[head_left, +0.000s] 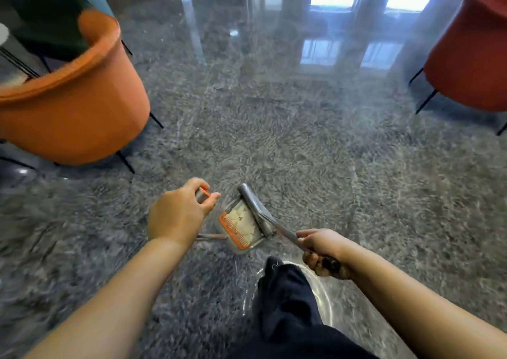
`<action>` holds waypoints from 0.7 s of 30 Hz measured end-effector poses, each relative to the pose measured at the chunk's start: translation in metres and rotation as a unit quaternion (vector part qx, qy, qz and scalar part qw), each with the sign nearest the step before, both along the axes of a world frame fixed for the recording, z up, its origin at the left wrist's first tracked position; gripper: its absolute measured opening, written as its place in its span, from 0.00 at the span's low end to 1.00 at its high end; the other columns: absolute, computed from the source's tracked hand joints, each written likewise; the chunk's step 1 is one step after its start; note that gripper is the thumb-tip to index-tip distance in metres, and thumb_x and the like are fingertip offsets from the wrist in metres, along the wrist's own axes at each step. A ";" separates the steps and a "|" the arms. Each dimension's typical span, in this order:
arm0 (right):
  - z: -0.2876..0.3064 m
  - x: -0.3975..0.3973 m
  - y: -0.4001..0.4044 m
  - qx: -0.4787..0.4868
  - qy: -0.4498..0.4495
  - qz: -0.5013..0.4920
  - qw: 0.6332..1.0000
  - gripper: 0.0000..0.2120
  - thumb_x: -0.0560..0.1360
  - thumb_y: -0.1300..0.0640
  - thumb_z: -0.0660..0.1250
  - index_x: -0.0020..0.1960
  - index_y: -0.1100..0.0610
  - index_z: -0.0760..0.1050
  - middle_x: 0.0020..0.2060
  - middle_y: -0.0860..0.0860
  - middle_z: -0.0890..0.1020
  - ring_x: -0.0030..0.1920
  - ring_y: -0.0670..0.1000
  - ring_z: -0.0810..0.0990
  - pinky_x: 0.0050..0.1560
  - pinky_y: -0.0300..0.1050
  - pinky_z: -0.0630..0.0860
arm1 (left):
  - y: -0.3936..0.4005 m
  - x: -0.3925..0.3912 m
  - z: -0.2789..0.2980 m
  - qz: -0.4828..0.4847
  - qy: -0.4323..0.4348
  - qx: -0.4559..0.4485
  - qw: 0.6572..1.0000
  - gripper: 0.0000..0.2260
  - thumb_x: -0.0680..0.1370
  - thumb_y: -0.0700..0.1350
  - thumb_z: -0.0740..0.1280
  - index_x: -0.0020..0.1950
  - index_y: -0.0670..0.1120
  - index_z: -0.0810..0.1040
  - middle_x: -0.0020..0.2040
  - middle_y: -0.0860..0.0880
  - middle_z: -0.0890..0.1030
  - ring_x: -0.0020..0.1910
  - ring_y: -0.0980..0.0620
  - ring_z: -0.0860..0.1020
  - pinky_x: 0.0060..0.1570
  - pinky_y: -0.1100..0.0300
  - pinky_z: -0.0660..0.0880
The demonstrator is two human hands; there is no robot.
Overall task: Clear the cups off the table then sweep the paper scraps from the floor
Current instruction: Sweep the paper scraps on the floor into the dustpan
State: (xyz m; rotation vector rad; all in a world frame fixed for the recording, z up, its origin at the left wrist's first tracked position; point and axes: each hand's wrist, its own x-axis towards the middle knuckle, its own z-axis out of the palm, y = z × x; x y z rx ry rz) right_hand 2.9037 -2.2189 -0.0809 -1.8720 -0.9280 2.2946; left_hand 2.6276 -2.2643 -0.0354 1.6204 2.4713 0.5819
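The left hand (178,216) grips the top of the dustpan handle (202,195), fingers and thumb curled round its grey end with an orange band. The right hand (323,251) is closed round the dark grip of the broom handle (288,234), which slants up and left from it to the broom head.

The dustpan (241,225) sits on the shaggy grey carpet (274,139), between the two hands and just ahead of the person's dark trouser leg (285,298). It is grey with an orange comb edge on its left side. Pale paper scraps (242,221) lie inside the pan. The grey broom head (256,210) rests along the dustpan's right edge, touching it.

Well beyond the dustpan to the left stands an orange chair (76,106) on thin black legs. Well beyond it to the right stands a red chair (472,57), partly cut off. Straight ahead of the dustpan, a glass table (301,29) reflects bright windows.
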 end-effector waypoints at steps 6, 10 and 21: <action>-0.006 -0.055 0.135 -0.021 -0.009 0.013 1.000 0.14 0.81 0.62 0.50 0.54 0.50 0.72 0.22 0.49 0.68 0.19 0.43 0.65 0.20 0.29 0.60 | 0.114 -0.051 -0.004 0.038 -0.016 -0.011 0.999 0.10 0.74 0.62 0.69 0.46 0.56 0.77 0.29 0.54 0.75 0.29 0.47 0.72 0.28 0.58 0.67; 0.007 -0.097 0.213 -0.012 -0.008 0.036 0.999 0.15 0.81 0.62 0.50 0.54 0.48 0.71 0.23 0.50 0.69 0.19 0.43 0.65 0.18 0.31 0.61 | 0.178 -0.085 0.002 0.054 -0.012 0.012 0.998 0.10 0.74 0.61 0.69 0.46 0.56 0.77 0.31 0.51 0.80 0.29 0.47 0.75 0.27 0.59 0.67; 0.018 -0.234 0.393 0.028 -0.032 0.083 0.996 0.13 0.81 0.62 0.52 0.50 0.48 0.71 0.27 0.51 0.68 0.20 0.44 0.65 0.20 0.30 0.60 | 0.351 -0.223 0.002 0.085 -0.005 0.029 0.996 0.11 0.73 0.64 0.69 0.46 0.58 0.76 0.27 0.56 0.71 0.28 0.50 0.69 0.25 0.62 0.60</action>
